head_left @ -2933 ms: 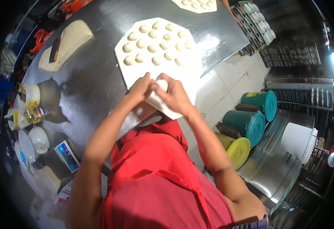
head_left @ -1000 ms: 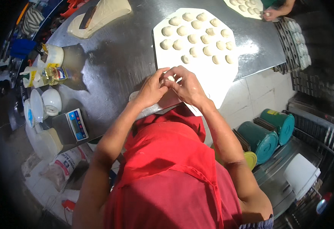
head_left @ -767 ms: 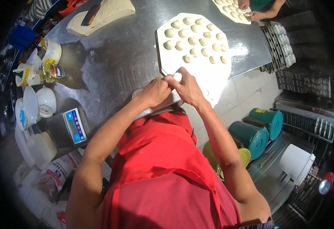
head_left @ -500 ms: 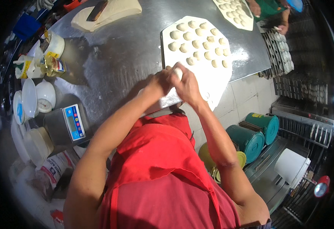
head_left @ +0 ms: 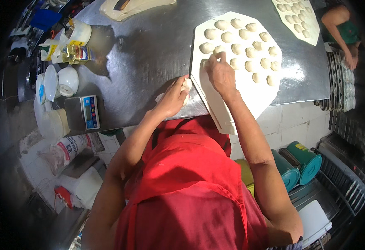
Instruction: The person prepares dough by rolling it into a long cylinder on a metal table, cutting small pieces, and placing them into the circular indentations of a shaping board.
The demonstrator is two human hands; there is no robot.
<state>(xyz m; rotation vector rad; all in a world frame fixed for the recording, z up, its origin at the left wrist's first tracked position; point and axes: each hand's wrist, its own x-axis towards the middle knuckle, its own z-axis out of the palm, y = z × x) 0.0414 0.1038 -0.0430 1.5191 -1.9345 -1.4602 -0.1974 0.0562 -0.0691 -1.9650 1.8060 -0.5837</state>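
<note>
A white board [head_left: 253, 98] with cut corners holds rows of round dough balls [head_left: 237, 48]. Over its left part my right hand [head_left: 223, 77] reaches down, fingers closed around a small dough ball [head_left: 205, 63] at the end of a row. That ball is mostly covered by the fingers. To the left of the board, my left hand [head_left: 173, 99] rests low over the steel table and grips a lump of soft pale dough [head_left: 186, 86]. Part of this lump bulges out beside the fingers.
On the steel table [head_left: 149, 50] lie a large dough slab [head_left: 149, 6], a digital scale [head_left: 90, 112], white bowls [head_left: 68, 79] and tubs at left. A second board of dough balls [head_left: 296, 18] is at far right, near another person's arm [head_left: 336, 25]. Lidded green bins [head_left: 305, 162] stand below.
My hands were together at the board's near left edge with dough between them. They have parted: the right moved out over the board, the left stayed beside it with dough. The view has shifted.
</note>
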